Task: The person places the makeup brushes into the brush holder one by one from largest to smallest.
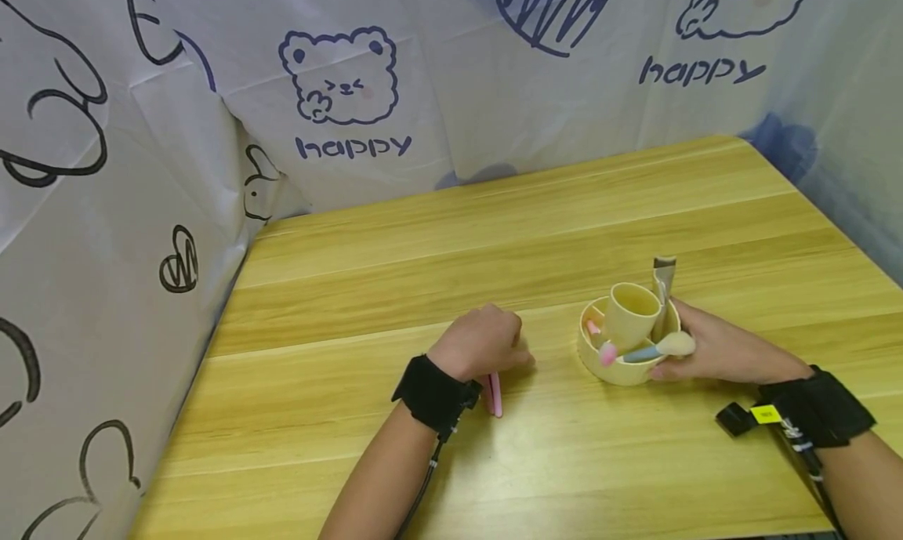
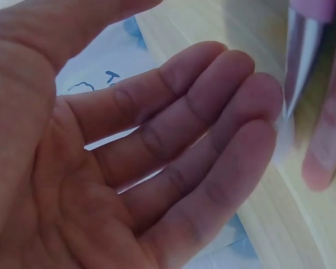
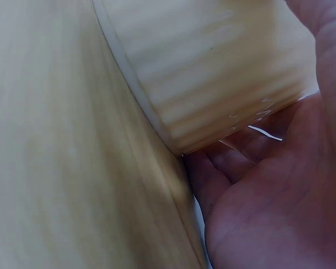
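Observation:
My right hand holds a round pale-yellow makeup organizer by its right side, thumb in front and fingers round the back. The ribbed wall of the organizer fills the top of the right wrist view. It has a central cup, a blue-handled makeup brush, an upright flat brush and small pink items. My left hand is above the table with gently bent fingers. Close to its fingertips, a pink-and-silver tool with a pointed metal part shows; its pink legs lie beneath the wrist.
The wood-grain table reaches to white cloth walls with line drawings at the back and left. Black bands with cables sit on both wrists.

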`<state>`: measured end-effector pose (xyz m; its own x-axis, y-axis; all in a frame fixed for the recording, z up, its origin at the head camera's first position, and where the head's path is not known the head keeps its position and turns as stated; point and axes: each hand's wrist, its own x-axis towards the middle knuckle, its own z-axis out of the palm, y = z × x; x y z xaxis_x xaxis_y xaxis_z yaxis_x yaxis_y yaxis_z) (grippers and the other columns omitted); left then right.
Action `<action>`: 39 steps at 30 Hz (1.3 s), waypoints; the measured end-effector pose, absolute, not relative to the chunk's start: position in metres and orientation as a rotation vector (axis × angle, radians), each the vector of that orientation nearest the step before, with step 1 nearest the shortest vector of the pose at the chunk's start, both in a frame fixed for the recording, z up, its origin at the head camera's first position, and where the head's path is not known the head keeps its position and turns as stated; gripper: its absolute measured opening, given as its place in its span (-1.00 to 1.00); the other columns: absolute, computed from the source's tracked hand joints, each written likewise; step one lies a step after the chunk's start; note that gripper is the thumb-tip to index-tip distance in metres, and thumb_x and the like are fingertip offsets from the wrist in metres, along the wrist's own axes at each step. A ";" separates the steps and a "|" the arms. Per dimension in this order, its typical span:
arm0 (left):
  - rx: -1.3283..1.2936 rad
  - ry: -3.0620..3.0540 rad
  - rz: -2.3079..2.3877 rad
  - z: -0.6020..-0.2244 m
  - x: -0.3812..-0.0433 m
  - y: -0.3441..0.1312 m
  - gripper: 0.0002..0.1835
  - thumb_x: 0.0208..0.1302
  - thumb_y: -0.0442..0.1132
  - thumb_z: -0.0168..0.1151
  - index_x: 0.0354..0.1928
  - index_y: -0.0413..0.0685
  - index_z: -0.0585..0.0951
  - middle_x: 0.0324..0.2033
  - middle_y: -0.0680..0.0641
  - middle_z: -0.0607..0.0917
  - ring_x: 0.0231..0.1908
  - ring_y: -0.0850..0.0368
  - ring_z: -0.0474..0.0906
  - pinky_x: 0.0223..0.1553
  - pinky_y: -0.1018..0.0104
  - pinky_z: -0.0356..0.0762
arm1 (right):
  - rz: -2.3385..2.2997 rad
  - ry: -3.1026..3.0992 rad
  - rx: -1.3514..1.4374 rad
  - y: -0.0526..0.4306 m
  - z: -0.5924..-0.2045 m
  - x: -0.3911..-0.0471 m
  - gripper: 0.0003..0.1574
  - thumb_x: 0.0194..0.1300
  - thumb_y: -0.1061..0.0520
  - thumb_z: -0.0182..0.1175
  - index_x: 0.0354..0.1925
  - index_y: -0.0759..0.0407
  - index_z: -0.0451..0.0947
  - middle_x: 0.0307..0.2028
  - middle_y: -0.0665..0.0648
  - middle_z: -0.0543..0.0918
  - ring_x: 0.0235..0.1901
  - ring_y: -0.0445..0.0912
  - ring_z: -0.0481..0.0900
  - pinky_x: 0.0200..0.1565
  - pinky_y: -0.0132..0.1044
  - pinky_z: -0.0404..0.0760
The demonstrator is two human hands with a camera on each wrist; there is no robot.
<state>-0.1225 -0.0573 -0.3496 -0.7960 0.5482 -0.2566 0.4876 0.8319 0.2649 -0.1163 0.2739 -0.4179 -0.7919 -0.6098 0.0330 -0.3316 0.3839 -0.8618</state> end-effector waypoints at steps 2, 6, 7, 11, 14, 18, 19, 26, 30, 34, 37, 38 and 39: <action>0.755 2.685 0.278 -0.349 -0.123 -0.058 -0.55 0.20 0.04 0.29 -0.69 0.05 0.34 -0.79 0.14 0.17 -0.77 0.30 0.12 -0.71 0.46 0.11 | -1.372 2.349 -0.820 0.274 -0.418 -0.116 0.04 0.13 0.14 0.39 0.43 -0.15 0.04 0.17 0.04 0.48 0.10 -0.18 0.48 0.04 -0.42 0.47; 0.687 2.665 0.286 -0.348 -0.123 -0.060 -0.50 0.17 0.05 0.32 -0.75 0.05 0.31 -0.81 0.14 0.17 -0.79 0.31 0.14 -0.74 0.47 0.15 | -1.380 2.338 -0.810 0.274 -0.417 -0.116 0.04 0.13 0.14 0.39 0.42 -0.16 0.05 0.16 0.04 0.48 0.10 -0.18 0.48 0.05 -0.42 0.47; 0.673 2.661 0.273 -0.348 -0.123 -0.061 -0.48 0.17 0.07 0.32 -0.76 0.05 0.31 -0.81 0.14 0.19 -0.79 0.31 0.17 -0.74 0.47 0.18 | -1.383 2.336 -0.811 0.274 -0.417 -0.116 0.04 0.13 0.14 0.39 0.42 -0.15 0.05 0.17 0.04 0.48 0.11 -0.17 0.48 0.05 -0.42 0.46; 0.621 2.634 0.216 -0.347 -0.122 -0.062 -0.52 0.16 0.12 0.31 -0.74 0.03 0.45 -0.79 0.11 0.37 -0.75 0.27 0.33 -0.71 0.43 0.29 | -1.379 2.346 -0.814 0.274 -0.417 -0.116 0.04 0.12 0.15 0.39 0.42 -0.15 0.05 0.17 0.04 0.47 0.11 -0.18 0.47 0.06 -0.44 0.45; 0.591 2.618 0.200 -0.347 -0.122 -0.063 -0.59 0.15 0.13 0.31 -0.65 0.00 0.58 -0.73 0.08 0.49 -0.69 0.22 0.38 -0.67 0.39 0.32 | -1.370 2.357 -0.815 0.274 -0.418 -0.116 0.05 0.12 0.14 0.40 0.43 -0.16 0.05 0.17 0.03 0.47 0.12 -0.19 0.46 0.06 -0.45 0.44; 0.572 2.621 0.194 -0.347 -0.122 -0.064 -0.61 0.14 0.12 0.31 -0.59 -0.02 0.62 -0.71 0.07 0.49 -0.68 0.22 0.36 -0.68 0.39 0.30 | -1.370 2.357 -0.813 0.274 -0.418 -0.116 0.06 0.11 0.13 0.40 0.43 -0.16 0.04 0.18 0.03 0.47 0.12 -0.19 0.46 0.06 -0.45 0.44; 0.567 2.624 0.191 -0.347 -0.122 -0.065 -0.60 0.14 0.12 0.31 -0.61 -0.02 0.60 -0.72 0.07 0.47 -0.69 0.22 0.35 -0.68 0.39 0.29 | -1.370 2.359 -0.813 0.274 -0.418 -0.116 0.06 0.11 0.13 0.40 0.43 -0.16 0.04 0.18 0.03 0.47 0.12 -0.19 0.46 0.06 -0.45 0.44; 0.555 2.633 0.162 -0.348 -0.124 -0.066 -0.58 0.16 0.13 0.30 -0.64 -0.02 0.59 -0.74 0.08 0.42 -0.71 0.22 0.31 -0.70 0.40 0.27 | -1.370 2.358 -0.817 0.274 -0.418 -0.116 0.05 0.11 0.13 0.40 0.43 -0.17 0.05 0.17 0.02 0.48 0.12 -0.19 0.47 0.06 -0.44 0.44; 0.599 2.638 0.150 -0.350 -0.124 -0.064 -0.64 0.15 0.11 0.33 -0.61 0.01 0.63 -0.71 0.09 0.51 -0.68 0.22 0.35 -0.68 0.39 0.28 | -1.364 2.363 -0.823 0.274 -0.419 -0.117 0.05 0.11 0.13 0.40 0.42 -0.16 0.05 0.16 0.03 0.48 0.11 -0.19 0.47 0.06 -0.44 0.45; 0.627 2.679 0.157 -0.352 -0.123 -0.059 -0.65 0.13 0.10 0.34 -0.65 0.06 0.64 -0.75 0.11 0.46 -0.70 0.24 0.34 -0.70 0.40 0.27 | -1.352 2.381 -0.829 0.274 -0.419 -0.117 0.06 0.10 0.11 0.41 0.42 -0.14 0.04 0.16 0.03 0.47 0.10 -0.20 0.47 0.05 -0.45 0.45; 0.637 2.723 0.173 -0.355 -0.123 -0.056 -0.63 0.13 0.10 0.34 -0.68 0.07 0.60 -0.77 0.12 0.39 -0.69 0.25 0.35 -0.69 0.41 0.29 | -1.350 2.386 -0.830 0.274 -0.418 -0.117 0.06 0.10 0.11 0.41 0.43 -0.13 0.04 0.16 0.03 0.47 0.10 -0.21 0.47 0.05 -0.45 0.45; 0.642 2.737 0.178 -0.355 -0.124 -0.055 -0.63 0.13 0.10 0.34 -0.67 0.07 0.59 -0.76 0.13 0.40 -0.68 0.26 0.37 -0.68 0.42 0.31 | -1.349 2.386 -0.827 0.273 -0.418 -0.116 0.07 0.10 0.11 0.41 0.43 -0.13 0.04 0.16 0.03 0.47 0.10 -0.21 0.47 0.05 -0.45 0.45; 0.649 2.751 0.177 -0.356 -0.124 -0.054 -0.63 0.13 0.10 0.34 -0.66 0.07 0.57 -0.75 0.12 0.41 -0.67 0.25 0.38 -0.67 0.42 0.32 | -1.349 2.386 -0.825 0.273 -0.417 -0.116 0.06 0.10 0.11 0.41 0.43 -0.12 0.04 0.16 0.03 0.47 0.10 -0.21 0.47 0.05 -0.45 0.45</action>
